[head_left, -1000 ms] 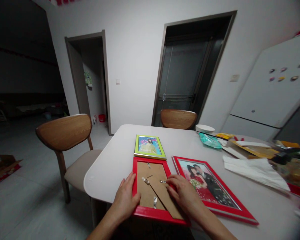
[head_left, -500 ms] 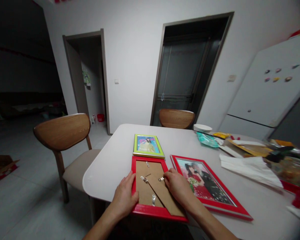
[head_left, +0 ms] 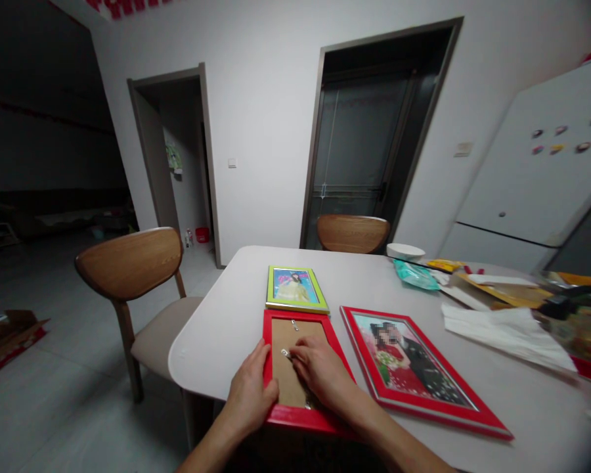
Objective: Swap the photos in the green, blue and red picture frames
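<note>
A red picture frame lies face down at the table's near edge, its brown backing board upward. My left hand grips the frame's left side, thumb over the red border. My right hand reaches across the board, fingertips pinched at the small metal clip on the left side. Another metal clip shows at the top of the board. The right hand and forearm hide most of the stand and the board's right side. Just beyond is a green picture frame, face up.
A larger red picture frame with a photo lies face up on the right. Farther right are white paper, a teal packet, a white bowl and clutter. A wooden chair stands at the left of the table.
My right hand has moved left across the backing board, from the right-hand clip to the left-hand one. My left hand stays on the frame's left side. The view has shifted slightly.
</note>
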Motion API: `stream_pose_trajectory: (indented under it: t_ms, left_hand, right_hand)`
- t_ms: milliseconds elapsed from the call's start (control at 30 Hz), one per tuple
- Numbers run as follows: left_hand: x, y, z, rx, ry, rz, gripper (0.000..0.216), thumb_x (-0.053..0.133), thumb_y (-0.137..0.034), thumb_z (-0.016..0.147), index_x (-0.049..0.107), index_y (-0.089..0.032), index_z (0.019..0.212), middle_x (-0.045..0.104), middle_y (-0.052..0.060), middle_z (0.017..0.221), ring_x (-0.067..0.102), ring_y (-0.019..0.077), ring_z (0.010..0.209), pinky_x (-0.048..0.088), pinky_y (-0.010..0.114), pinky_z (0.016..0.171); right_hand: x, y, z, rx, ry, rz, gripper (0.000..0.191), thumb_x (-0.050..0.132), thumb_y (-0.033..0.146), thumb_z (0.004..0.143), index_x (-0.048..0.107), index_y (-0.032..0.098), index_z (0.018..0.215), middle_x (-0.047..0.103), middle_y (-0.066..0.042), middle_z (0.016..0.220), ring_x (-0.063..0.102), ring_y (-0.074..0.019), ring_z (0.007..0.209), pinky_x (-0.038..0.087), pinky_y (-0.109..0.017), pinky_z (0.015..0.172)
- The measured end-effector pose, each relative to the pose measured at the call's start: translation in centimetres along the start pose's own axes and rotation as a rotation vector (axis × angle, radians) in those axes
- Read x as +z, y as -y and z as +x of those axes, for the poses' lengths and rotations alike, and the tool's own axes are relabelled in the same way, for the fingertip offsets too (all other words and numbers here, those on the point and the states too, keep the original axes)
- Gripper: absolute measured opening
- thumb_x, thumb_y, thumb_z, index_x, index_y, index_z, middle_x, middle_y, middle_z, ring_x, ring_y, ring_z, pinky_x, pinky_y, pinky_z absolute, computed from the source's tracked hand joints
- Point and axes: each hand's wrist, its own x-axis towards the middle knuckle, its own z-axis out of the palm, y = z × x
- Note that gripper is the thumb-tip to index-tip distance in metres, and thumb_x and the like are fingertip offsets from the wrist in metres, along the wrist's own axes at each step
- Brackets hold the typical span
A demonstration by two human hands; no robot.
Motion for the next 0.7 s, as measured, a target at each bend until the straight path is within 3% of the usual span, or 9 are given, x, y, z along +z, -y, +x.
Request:
stream_pose_trajectory:
  t_ms: [267,433,600,700]
  left_hand:
    - [0.2,0.2,-0.2,0.006,0.012,0.032,0.054,0.045,-0.016,0.066,0.042,-0.007,0.119,0.04,0.012,0.128,0.037,0.0203,0.116,0.027,0.03,0.099]
    - [0.3,0.4,-0.2,0.021,0.009,0.027,0.056,0.046,-0.016,0.065,0.041,-0.009,0.12,0.039,0.012,0.128,0.037,0.0205,0.116,0.027,0.031,0.099]
    - [0.3,0.3,-0.2,0.006,0.005,0.033,0.053,0.045,-0.016,0.065,0.043,-0.008,0.118,0.041,0.013,0.127,0.038,0.0209,0.116,0.028,0.031,0.099]
    - [0.3,0.3,-0.2,0.012,-0.009,0.024,0.05,0.044,-0.017,0.067,0.044,-0.011,0.117,0.042,0.011,0.126,0.039,0.0204,0.114,0.03,0.032,0.098]
  right_hand:
    - [1.5,0.4,0.8,-0.043,0.012,0.06,0.023,0.041,0.017,0.076,0.064,0.017,0.071,0.057,-0.006,0.079,0.049,-0.0151,0.078,0.037,-0.024,0.069]
    - [1.3,-0.1,0.8,-0.074,0.031,0.16,0.035,0.044,0.011,0.071,0.056,0.017,0.103,0.06,-0.007,0.094,0.05,-0.0168,0.088,0.036,-0.028,0.079]
    - [1.2,0.8,0.7,-0.068,0.038,0.213,0.023,0.043,0.014,0.073,0.062,0.016,0.086,0.063,-0.007,0.083,0.053,-0.0166,0.08,0.038,-0.028,0.075]
    - [0.9,1.5,1.0,-0.066,0.062,0.337,0.023,0.047,0.019,0.073,0.061,0.018,0.091,0.064,-0.004,0.083,0.055,-0.0142,0.074,0.04,-0.025,0.07]
